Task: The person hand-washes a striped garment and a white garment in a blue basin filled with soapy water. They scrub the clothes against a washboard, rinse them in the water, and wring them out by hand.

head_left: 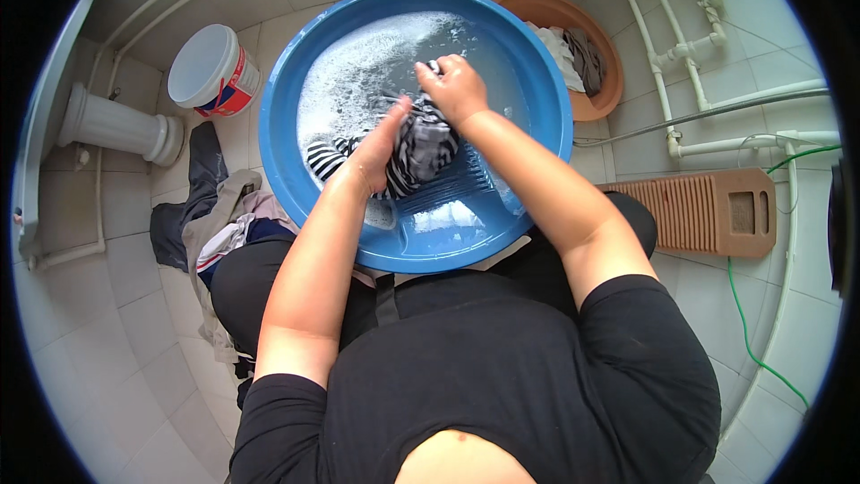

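Note:
A black-and-white striped garment [421,151] lies bunched and wet in a large blue basin [548,116] of soapy water. My right hand [457,90] is closed around an upper fold of the cloth, a bit of which shows by the thumb. Along the garment's left side rests my left hand [381,151], flat and edge-on, its fingers stretched out. White foam [345,81] covers the left part of the water. Beneath the garment, the basin's moulded ridges [452,186] slope toward me.
Behind the basin on the right, an orange-brown tub [609,67] holds white and grey clothes. A brown washboard [699,212] lies at right near white pipes [658,63] and a green hose [748,341]. At left are a white bucket [202,67], a pedestal [116,128] and piled clothes [215,206].

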Demonstrator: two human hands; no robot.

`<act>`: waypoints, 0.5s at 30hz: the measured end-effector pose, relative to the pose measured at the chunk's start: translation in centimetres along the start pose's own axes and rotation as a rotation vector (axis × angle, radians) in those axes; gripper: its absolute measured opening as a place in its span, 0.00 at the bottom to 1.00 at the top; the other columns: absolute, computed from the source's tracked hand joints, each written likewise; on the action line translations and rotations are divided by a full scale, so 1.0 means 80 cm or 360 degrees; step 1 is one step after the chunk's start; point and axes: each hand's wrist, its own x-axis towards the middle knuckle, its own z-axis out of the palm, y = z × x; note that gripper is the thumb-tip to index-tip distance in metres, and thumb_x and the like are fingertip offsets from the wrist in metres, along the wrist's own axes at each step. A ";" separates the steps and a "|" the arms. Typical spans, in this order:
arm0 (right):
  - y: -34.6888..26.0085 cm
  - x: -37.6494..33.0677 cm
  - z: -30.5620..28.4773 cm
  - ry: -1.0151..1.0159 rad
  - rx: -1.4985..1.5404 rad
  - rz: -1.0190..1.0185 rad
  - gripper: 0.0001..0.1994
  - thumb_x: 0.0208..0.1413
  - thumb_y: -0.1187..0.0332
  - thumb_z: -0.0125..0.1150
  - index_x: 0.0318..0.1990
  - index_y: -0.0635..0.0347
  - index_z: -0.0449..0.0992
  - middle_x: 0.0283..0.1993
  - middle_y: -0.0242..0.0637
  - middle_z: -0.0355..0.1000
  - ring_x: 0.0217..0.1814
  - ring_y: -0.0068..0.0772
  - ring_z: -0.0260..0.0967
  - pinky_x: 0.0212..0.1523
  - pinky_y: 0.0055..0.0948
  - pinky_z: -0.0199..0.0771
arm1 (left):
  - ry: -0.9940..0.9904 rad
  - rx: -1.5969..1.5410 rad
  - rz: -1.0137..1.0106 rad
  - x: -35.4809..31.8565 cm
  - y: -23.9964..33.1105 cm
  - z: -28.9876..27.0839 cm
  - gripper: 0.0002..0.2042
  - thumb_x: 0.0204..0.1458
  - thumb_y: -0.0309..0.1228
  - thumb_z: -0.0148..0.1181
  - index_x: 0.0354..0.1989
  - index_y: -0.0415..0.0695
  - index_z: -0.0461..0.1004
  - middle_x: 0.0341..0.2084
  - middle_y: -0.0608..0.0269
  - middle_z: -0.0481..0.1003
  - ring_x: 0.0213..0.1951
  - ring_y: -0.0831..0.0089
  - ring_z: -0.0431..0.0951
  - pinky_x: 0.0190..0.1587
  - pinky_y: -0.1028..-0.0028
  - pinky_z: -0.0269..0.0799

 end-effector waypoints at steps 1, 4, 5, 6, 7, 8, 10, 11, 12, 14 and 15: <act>0.003 0.008 -0.010 -0.0084 -0.0156 -0.0058 0.21 0.47 0.49 0.55 0.33 0.62 0.74 0.35 0.47 0.71 0.39 0.47 0.69 0.38 0.36 0.68 | -0.0038 0.0180 0.0065 -0.004 -0.002 0.002 0.30 0.47 0.54 0.53 0.45 0.37 0.69 0.37 0.55 0.75 0.39 0.66 0.76 0.44 0.70 0.71; -0.023 0.010 -0.040 -0.0736 0.0381 -0.0091 0.19 0.48 0.54 0.59 0.30 0.65 0.73 0.31 0.41 0.70 0.34 0.27 0.66 0.38 0.27 0.65 | 0.0168 0.1531 0.0301 -0.031 0.022 0.024 0.32 0.38 0.46 0.64 0.47 0.34 0.67 0.42 0.53 0.71 0.45 0.66 0.70 0.48 0.72 0.62; -0.016 0.011 -0.035 -0.0863 0.0549 -0.0078 0.18 0.49 0.54 0.57 0.32 0.63 0.73 0.33 0.37 0.70 0.35 0.25 0.66 0.39 0.26 0.66 | 0.0169 0.1890 0.0482 -0.027 0.025 0.019 0.25 0.42 0.41 0.62 0.44 0.35 0.69 0.39 0.57 0.71 0.41 0.70 0.71 0.45 0.74 0.64; -0.007 0.011 -0.029 -0.0946 0.0992 0.0100 0.21 0.50 0.50 0.56 0.36 0.63 0.72 0.35 0.37 0.71 0.37 0.26 0.66 0.41 0.27 0.66 | -0.0020 0.1558 0.0628 -0.018 0.025 0.007 0.20 0.44 0.37 0.60 0.43 0.36 0.69 0.38 0.59 0.71 0.39 0.73 0.71 0.44 0.75 0.65; 0.002 0.009 -0.025 -0.1011 0.1437 0.0278 0.25 0.50 0.47 0.54 0.40 0.64 0.71 0.37 0.36 0.71 0.39 0.27 0.67 0.43 0.27 0.66 | -0.0206 0.1226 0.0766 -0.014 0.025 0.000 0.16 0.47 0.33 0.58 0.41 0.37 0.69 0.36 0.60 0.71 0.38 0.75 0.71 0.43 0.77 0.65; 0.011 0.003 -0.023 -0.1099 0.1924 0.0615 0.24 0.54 0.48 0.50 0.46 0.61 0.69 0.42 0.34 0.70 0.41 0.24 0.66 0.45 0.25 0.66 | -0.0260 0.0721 0.0778 -0.024 0.033 0.008 0.11 0.49 0.28 0.54 0.40 0.39 0.68 0.36 0.63 0.71 0.38 0.79 0.70 0.43 0.80 0.64; 0.032 -0.013 -0.016 -0.1273 0.1968 0.0740 0.29 0.55 0.45 0.45 0.52 0.61 0.66 0.50 0.38 0.67 0.51 0.26 0.62 0.54 0.27 0.59 | -0.0342 0.0294 0.0974 -0.037 0.045 0.014 0.10 0.52 0.28 0.50 0.42 0.42 0.67 0.35 0.63 0.71 0.39 0.76 0.71 0.44 0.75 0.66; 0.041 -0.020 -0.003 -0.1238 0.1809 0.0660 0.31 0.53 0.42 0.45 0.54 0.60 0.65 0.53 0.39 0.66 0.55 0.27 0.59 0.56 0.27 0.56 | -0.0472 -0.0037 0.1036 -0.040 0.048 0.013 0.10 0.54 0.27 0.48 0.44 0.42 0.66 0.37 0.62 0.72 0.40 0.74 0.71 0.46 0.73 0.66; 0.049 -0.024 0.002 -0.1378 0.1407 0.0510 0.33 0.50 0.40 0.48 0.52 0.60 0.67 0.51 0.38 0.67 0.54 0.26 0.59 0.56 0.26 0.55 | -0.0612 -0.0335 0.1044 -0.045 0.052 0.012 0.11 0.55 0.25 0.45 0.46 0.43 0.65 0.40 0.60 0.71 0.43 0.69 0.71 0.48 0.68 0.65; 0.039 -0.031 -0.005 -0.1504 0.0922 0.0349 0.34 0.48 0.38 0.50 0.48 0.60 0.71 0.47 0.36 0.69 0.52 0.25 0.60 0.55 0.25 0.55 | -0.0636 -0.0540 0.1114 -0.049 0.052 0.003 0.12 0.57 0.30 0.42 0.48 0.43 0.66 0.44 0.59 0.71 0.48 0.65 0.70 0.52 0.65 0.62; 0.032 -0.031 -0.010 -0.1502 0.0848 0.0334 0.33 0.48 0.37 0.49 0.47 0.59 0.72 0.46 0.35 0.69 0.50 0.25 0.61 0.54 0.24 0.55 | -0.0653 -0.0605 0.1132 -0.050 0.054 -0.003 0.13 0.57 0.32 0.41 0.48 0.43 0.66 0.45 0.59 0.71 0.49 0.64 0.69 0.54 0.63 0.60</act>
